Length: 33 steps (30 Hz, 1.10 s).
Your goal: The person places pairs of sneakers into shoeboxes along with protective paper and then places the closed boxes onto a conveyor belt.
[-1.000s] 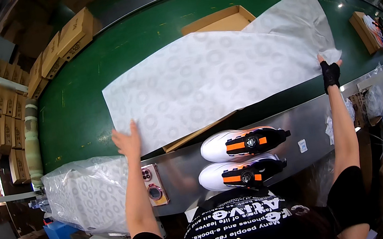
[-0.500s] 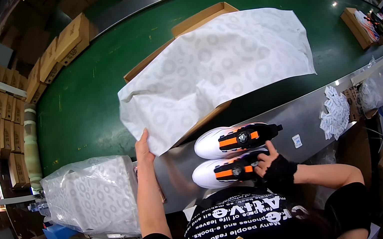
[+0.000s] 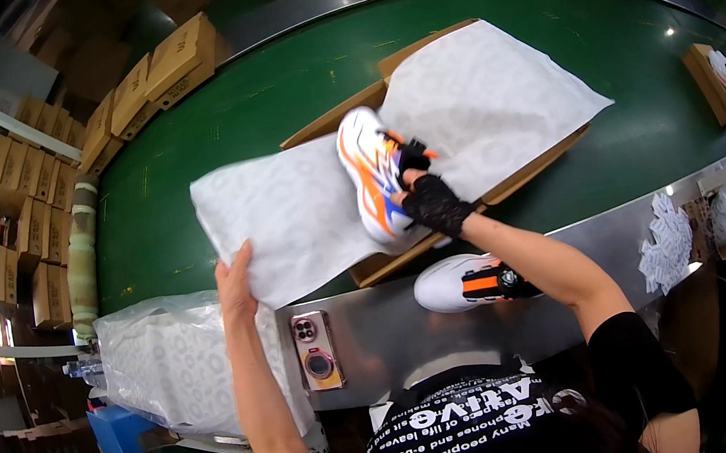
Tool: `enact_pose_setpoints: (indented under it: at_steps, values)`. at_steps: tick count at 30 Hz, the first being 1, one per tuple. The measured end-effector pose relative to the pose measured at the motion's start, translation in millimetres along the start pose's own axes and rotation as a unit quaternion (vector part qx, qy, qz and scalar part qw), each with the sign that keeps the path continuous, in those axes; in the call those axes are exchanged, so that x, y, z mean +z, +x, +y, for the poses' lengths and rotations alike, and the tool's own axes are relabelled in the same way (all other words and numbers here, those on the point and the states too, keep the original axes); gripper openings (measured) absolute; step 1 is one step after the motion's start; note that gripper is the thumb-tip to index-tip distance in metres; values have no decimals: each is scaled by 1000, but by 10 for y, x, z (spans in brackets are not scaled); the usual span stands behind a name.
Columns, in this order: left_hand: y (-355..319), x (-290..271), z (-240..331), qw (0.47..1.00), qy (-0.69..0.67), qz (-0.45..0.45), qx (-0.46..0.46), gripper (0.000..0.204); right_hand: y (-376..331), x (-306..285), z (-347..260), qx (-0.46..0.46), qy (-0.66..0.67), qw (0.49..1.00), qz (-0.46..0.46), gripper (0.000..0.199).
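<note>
Since 0.5 s ago, one white sneaker with orange and blue trim (image 3: 372, 177) has gone up off the steel ledge and onto the white printed tissue paper (image 3: 303, 212) spread over the open brown cardboard shoebox (image 3: 344, 114). Right hand (image 3: 432, 201), in a black fingerless glove, is closed on that shoe's heel/collar end; fingers wrapped round it, tho the exact grip is prob. partly hidden by the glove. Shoe's long axis runs away from the person, toe pointing to the far side of the box, heel toward the wrist. Left hand (image 3: 236, 281) lies flat & open on the paper's near-left corner, pinning it, well apart from the shoe. Second white sneaker with orange strap (image 3: 464, 283) lies on its side on the steel worktop (image 3: 383, 348), just below the right forearm, so right hand is nearer. Box sits on a green conveyor belt (image 3: 184, 189). A phone (image 3: 317, 351) lies on the steel, bagged paper stack (image 3: 165, 360) at left, stacked cartons beyond.
</note>
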<state>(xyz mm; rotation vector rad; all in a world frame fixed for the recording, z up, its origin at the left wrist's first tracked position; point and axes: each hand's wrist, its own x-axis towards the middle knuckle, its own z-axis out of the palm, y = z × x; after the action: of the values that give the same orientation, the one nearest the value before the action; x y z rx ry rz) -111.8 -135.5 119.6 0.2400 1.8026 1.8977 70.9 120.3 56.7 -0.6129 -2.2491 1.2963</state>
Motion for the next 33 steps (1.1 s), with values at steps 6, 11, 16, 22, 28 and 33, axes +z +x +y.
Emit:
enact_pose_setpoints:
  at_steps: [6, 11, 16, 22, 28, 33]
  values:
    - [124, 1142, -81, 976, 50, -210, 22, 48, 22, 417, -243, 18, -132, 914, -383, 40]
    - [412, 1427, -680, 921, 302, -169, 182, 48, -97, -326, -168, -97, -481, 870, -44, 38]
    - [443, 1566, -1177, 620, 698, -140, 329, 58, -526, -1263, 210, 0, -358, 926, -116, 32]
    - [406, 1588, -876, 702, 627, -145, 305, 42, -1245, -1683, 265, 57, -225, 956, 182, 14]
    - [-680, 1511, -811, 793, 378, -345, 329, 52, -1994, -1561, 832, 379, 119, 916, -54, 42]
    - [-1064, 1566, -885, 855, 327, -330, 230, 82, -1424, -1326, 151, 322, 210, 902, -195, 50]
